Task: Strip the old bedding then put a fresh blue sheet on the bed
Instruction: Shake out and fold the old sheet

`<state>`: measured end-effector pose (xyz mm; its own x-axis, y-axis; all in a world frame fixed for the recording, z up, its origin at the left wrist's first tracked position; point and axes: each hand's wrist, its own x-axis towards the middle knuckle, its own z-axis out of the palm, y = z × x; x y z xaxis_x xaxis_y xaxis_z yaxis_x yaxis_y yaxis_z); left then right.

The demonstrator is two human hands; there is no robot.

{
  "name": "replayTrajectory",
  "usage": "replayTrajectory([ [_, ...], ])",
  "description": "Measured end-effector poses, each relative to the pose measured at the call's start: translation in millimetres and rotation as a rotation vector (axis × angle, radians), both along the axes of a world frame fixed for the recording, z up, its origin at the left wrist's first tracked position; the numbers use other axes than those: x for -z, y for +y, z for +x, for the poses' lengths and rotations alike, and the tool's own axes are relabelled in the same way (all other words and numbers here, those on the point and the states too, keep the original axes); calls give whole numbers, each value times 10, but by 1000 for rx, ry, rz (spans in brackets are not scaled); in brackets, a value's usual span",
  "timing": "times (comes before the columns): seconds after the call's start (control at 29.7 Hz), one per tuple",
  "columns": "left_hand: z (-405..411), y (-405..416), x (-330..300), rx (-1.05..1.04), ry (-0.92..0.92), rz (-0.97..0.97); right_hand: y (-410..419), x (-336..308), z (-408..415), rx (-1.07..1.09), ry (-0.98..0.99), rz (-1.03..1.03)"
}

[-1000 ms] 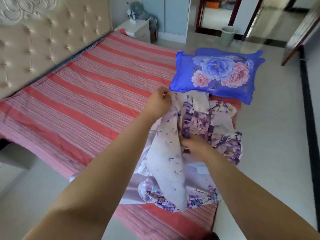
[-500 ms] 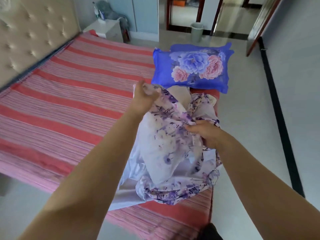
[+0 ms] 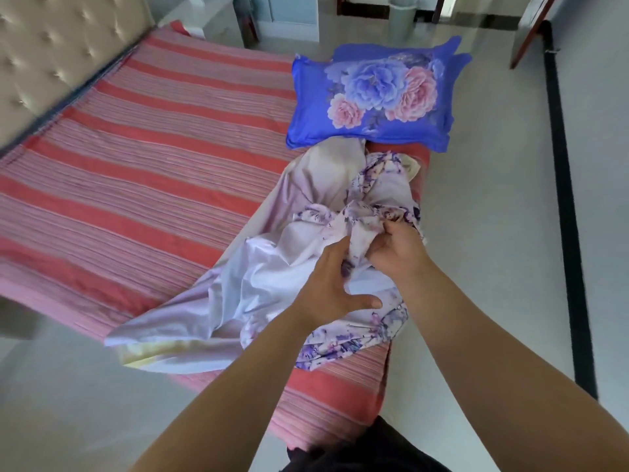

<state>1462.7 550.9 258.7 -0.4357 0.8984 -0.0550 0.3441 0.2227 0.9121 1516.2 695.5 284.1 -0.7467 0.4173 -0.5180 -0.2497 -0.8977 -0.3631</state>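
**Caller:** Down comes the left hand (image 3: 335,284) — half a second back it held the lilac floral sheet (image 3: 279,277) up high, and now it sits low on the cloth, fingers spread and pushed into the folds, thumb out. Whether they pinch anything underneath, he can't tell.

**Analyst:** The right hand (image 3: 394,247) is clearer: fingers curled round a bunched ridge of that sheet, right beside the left.

**Caller:** And where does the bundle lie?

**Analyst:** Heaped at the near right corner of the bed (image 3: 136,185), on the red striped cover, with a pale tail running from the hands out over the near edge to the left. Its long axis goes that way, so the left hand looks nearer the loose end; probably the one to gather it.

**Caller:** Blue floral pillow (image 3: 374,100)?

**Analyst:** Just beyond the heap, along the right edge. No plain blue sheet in view. The left fingertips are buried, and the sheet's far folds hide one another.
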Motion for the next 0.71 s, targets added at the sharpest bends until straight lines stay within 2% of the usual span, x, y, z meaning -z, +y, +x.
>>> replayTrajectory([
  [0.03, 103, 16, 63, -52, 70, -24, 35, 2, 63, 8, 11, -28],
  [0.1, 288, 53, 52, -338, 71, -53, 97, 47, 134, 27, -3, -40],
  [0.17, 351, 108, -30, -582, -136, 14, 137, 120, 206, 35, -15, -17],
  [0.3, 194, 170, -196, -831, -586, 33, 158, 406, 281, -147, -73, -12],
  [0.37, 63, 51, -212, -906, -730, 52, 77, 475, 286, -273, -93, 46],
  [0.44, -49, -62, -249, -873, -802, 22, -4, 494, 282, -364, -96, 97],
  [0.57, -339, -206, -438, -910, -720, -10, -181, 432, 95, -497, 14, 192],
  [0.64, -654, -224, -576, -949, -585, -4, -211, 365, -87, -509, 58, 226],
  [0.71, -973, -204, -782, -969, -338, 14, -194, 297, -235, -500, 73, 242],
])
